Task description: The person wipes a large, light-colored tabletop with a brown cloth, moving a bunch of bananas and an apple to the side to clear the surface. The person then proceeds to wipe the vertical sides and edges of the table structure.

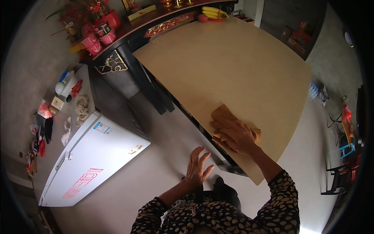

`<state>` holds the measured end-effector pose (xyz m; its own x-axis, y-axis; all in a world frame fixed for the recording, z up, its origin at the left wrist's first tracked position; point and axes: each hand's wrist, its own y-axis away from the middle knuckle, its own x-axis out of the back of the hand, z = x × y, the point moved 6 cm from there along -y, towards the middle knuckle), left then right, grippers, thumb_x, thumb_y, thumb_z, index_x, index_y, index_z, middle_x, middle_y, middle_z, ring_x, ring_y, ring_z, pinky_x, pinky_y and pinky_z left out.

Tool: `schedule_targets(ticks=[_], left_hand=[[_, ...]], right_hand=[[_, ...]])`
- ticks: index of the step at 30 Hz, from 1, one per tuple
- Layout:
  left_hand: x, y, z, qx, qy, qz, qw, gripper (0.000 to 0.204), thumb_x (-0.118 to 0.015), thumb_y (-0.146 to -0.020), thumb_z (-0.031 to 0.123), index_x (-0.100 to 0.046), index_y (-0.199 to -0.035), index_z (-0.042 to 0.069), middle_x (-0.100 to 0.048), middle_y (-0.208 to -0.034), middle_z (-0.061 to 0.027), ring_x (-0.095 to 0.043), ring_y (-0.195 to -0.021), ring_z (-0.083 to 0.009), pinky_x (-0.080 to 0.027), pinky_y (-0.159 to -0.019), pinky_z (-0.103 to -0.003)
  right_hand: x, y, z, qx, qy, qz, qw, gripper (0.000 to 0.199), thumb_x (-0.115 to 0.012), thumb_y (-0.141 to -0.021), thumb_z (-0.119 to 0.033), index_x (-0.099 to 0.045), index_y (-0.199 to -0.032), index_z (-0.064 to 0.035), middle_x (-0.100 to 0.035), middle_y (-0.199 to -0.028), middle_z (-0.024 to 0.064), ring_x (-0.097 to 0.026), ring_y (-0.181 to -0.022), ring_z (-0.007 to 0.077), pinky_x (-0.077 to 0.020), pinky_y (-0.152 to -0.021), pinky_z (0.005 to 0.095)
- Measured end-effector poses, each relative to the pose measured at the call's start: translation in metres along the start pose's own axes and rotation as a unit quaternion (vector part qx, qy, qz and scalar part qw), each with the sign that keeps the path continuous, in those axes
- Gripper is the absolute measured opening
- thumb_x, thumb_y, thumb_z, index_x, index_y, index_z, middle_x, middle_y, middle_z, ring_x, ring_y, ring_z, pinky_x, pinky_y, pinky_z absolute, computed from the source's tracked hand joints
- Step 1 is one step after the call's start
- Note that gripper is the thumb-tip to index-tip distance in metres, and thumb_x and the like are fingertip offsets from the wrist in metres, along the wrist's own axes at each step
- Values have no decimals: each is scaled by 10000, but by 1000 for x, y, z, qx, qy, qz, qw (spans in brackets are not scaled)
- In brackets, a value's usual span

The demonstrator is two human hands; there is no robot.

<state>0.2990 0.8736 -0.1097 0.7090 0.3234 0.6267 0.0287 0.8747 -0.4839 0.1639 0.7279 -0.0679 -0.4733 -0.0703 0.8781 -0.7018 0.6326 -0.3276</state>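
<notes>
The right grip (pixel 235 135) is down on the brown cloth (pixel 223 112), palm over it, fingers stretched across the folds; whether they clasp it, I cannot tell! And here's the cloth, right of centre in the frame, bunched on the near part of the tan surface (pixel 241 66), close to its left edge, one flap poking out past the fingertips, another showing by the wrist. Over to the left grip (pixel 198 167), lower middle of the frame: it's wide, fingers apart and lightly bent, up in the air just beside that same edge, pale floor (pixel 163 136) behind it. Spotted sleeves (pixel 278 195) on both arms, coming in from the bottom. Up top, bananas (pixel 213 12) and a red fruit (pixel 203 18) sit at the surface's far end. Left side of the frame, a big white freezer (pixel 105 152), a crumpled rag (pixel 82 110) on its top; pink pots (pixel 107 36) stand beyond, upper left.
</notes>
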Motion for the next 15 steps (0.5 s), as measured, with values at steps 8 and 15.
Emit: schedule_targets(ticks=[8, 15], left_hand=[[57, 5, -81, 40, 21, -21, 999, 439, -678, -857, 171, -491, -1227, 27, -410, -1325, -219, -431, -1187, -412, -415, -951, -498], [60, -24, -121, 34, 52, -18, 998, 413, -678, -855, 142, -502, -1213, 36, -418, -1322, -206, -440, -1179, -392, -424, -944, -480]], right_hand=[[-12, -38, -50, 97, 105, 117, 983, 217, -752, -761, -175, -696, -961, -112, -640, -1140, 45, -573, -1149, 302, -472, -866, 454], [-50, -109, -37, -54, 80, 94, 991, 274, -680, -821, -353, -684, -1045, -195, -560, -1313, 52, -519, -1141, 321, -484, -789, 492]])
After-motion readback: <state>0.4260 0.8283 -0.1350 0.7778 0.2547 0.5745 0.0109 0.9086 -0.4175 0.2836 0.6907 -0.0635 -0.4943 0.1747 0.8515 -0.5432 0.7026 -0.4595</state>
